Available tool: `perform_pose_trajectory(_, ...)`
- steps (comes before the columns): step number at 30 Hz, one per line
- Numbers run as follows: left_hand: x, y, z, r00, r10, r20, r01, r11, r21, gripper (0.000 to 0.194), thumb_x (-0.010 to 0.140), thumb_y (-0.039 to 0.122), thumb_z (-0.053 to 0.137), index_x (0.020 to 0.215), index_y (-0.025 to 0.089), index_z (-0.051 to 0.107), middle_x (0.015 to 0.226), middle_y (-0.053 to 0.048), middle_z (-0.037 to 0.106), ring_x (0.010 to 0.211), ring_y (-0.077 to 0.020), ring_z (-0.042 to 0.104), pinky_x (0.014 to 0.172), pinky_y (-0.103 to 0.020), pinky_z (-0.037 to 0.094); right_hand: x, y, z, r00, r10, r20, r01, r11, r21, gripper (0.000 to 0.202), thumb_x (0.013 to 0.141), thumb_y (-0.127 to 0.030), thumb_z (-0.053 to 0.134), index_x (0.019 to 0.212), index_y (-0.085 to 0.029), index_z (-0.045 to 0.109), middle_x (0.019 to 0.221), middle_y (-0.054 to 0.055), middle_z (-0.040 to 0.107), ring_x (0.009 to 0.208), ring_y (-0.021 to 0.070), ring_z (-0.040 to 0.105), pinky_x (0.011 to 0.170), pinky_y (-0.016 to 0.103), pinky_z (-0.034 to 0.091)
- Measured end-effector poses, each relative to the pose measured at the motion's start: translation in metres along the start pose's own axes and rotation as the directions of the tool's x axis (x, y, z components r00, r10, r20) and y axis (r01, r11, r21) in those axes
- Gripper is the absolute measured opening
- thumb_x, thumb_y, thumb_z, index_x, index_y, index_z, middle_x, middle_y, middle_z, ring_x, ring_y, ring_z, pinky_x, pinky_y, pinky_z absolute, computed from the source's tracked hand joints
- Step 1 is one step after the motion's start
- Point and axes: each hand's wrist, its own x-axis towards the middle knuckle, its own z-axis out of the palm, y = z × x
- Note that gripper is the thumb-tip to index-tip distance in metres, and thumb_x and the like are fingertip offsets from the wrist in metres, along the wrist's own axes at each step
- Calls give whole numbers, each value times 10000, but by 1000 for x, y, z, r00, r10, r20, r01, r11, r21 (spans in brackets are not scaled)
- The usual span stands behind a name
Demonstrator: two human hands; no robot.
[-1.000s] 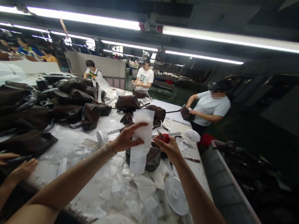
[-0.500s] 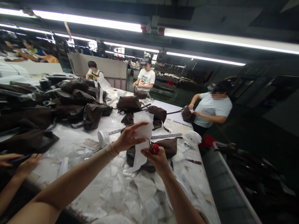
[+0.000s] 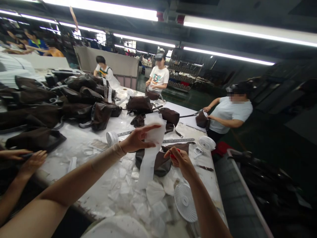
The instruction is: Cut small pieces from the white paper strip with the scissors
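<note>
My left hand (image 3: 135, 140) holds a long strip of thin white sheet (image 3: 148, 165), which looks like paper or foam. The thumb and forefinger reach along the sheet, and its lower end hangs over the table. To the right, my right hand (image 3: 182, 161) grips small red-handled scissors (image 3: 174, 154), blades pointing left, apart from the sheet. Below and behind both hands lies a dark brown leather-like bag (image 3: 162, 164). Loose white scraps (image 3: 155, 195) cover the near part of the table.
Piled brown bags (image 3: 81, 99) fill the left side. White fans stand at left (image 3: 112, 138), right (image 3: 206, 143) and near (image 3: 185, 202). A grey bin (image 3: 232, 185) adjoins the right edge. Another person's hands (image 3: 33, 162) work at lower left; a person (image 3: 235, 110) handles a bag at right.
My right hand has moved the scissors right, away from the sheet. The sheet still hangs from my left hand. The view has shifted, and the near fan now shows more fully.
</note>
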Motion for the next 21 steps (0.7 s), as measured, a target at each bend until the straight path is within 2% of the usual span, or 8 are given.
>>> perform_pose_trajectory(4,0,0,2,1000,1,22,-2,999,51,724,717,290,771,1369,161,486,1432,-150,470,1201,-294,552,887,-308,550,1,-16,-11,998,-43,47,52,975,-215,576,809,-660,538,637,-120,641,465,-58,267,434,66,216,436,255,119)
perform_pose_trajectory(11,1,0,0,992,103,66,-109,991,79,729,721,272,761,1383,167,474,1406,-157,500,1274,-289,494,1015,-355,470,9,-33,-24,988,-9,154,75,901,-428,572,824,-645,515,604,-135,651,495,-32,355,477,85,290,488,271,200)
perform_pose_trajectory(13,1,0,0,991,113,70,-119,988,95,727,725,270,757,1385,168,471,1404,-159,501,1272,-284,498,1017,-354,467,11,-36,-26,986,13,169,70,877,-475,575,826,-647,506,606,-136,653,505,-27,380,489,91,311,500,275,215)
perform_pose_trajectory(18,1,-1,1,991,102,81,-111,986,121,732,726,254,752,1391,160,460,1398,-165,505,1231,-277,534,941,-319,515,14,-41,-26,981,63,182,45,845,-532,596,835,-661,474,617,-136,650,499,-43,322,489,92,284,503,278,206)
perform_pose_trajectory(21,1,0,2,989,118,93,-129,984,124,734,726,227,745,1397,167,453,1400,-160,505,1246,-276,522,986,-331,486,16,-42,-23,977,62,206,62,837,-544,599,842,-661,464,619,-137,650,501,-47,313,490,89,270,504,276,206)
